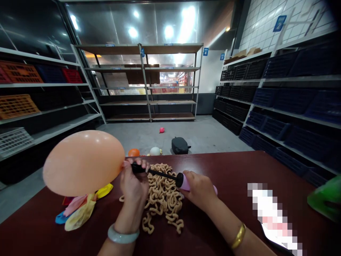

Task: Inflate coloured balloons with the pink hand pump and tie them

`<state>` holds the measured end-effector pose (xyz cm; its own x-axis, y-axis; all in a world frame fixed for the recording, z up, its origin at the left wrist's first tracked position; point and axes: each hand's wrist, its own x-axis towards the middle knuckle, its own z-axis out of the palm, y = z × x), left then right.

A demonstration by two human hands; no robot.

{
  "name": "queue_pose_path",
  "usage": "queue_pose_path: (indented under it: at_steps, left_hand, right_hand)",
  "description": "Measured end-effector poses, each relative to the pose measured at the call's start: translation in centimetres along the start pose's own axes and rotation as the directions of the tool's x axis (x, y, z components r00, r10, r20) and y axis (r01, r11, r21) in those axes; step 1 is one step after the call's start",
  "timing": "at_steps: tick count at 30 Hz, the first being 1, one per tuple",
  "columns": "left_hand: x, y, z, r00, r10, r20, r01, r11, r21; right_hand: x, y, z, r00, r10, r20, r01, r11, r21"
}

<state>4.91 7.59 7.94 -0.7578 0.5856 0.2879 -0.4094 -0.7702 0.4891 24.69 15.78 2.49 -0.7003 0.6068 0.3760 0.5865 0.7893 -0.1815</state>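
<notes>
Peach oval balloon (84, 163): neck largely hidden by the left hand (135, 183). Black-and-lilac hand pump (163, 174): lilac body mostly covered by the right hand (199, 188). Tan curly pieces (166, 192): heap partly behind left hand and pump. Orange round object (133, 152), white round object (155, 151): undersides hidden by dark-red table (221, 167). White flat object (266, 209): pixelated, cut off at bottom. Glossy green object (326, 199): cut off at right. Small shelf labels (168, 44): illegible.
</notes>
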Motion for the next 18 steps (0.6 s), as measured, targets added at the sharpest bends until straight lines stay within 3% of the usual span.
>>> queue_pose_path:
  at_steps: [5,9,13,18]
  left_hand:
    - [-3.3,-4.2,1.0,0.988,-0.144,0.063,0.143,0.990,0.014]
    - [-5.3,-6.1,1.5,0.976,-0.207,0.073,0.205,0.978,0.031]
    - [-5.5,-6.1,2.0,0.979,-0.189,0.080,0.185,0.981,0.059]
    - [-3.6,-3.8,2.0,0.993,-0.117,0.026,0.114,0.989,0.095]
  right_hand:
    - [0.1,0.0,0.1,1.000,0.020,-0.014,-0.020,1.000,0.007]
    - [0.1,-0.8,-0.4,1.000,0.025,-0.012,-0.025,0.999,0.028]
    - [0.2,-1.5,-0.7,1.000,0.016,-0.023,-0.014,0.998,0.065]
    - [0.4,-1.7,-0.6,1.000,-0.019,-0.020,0.021,0.993,0.115]
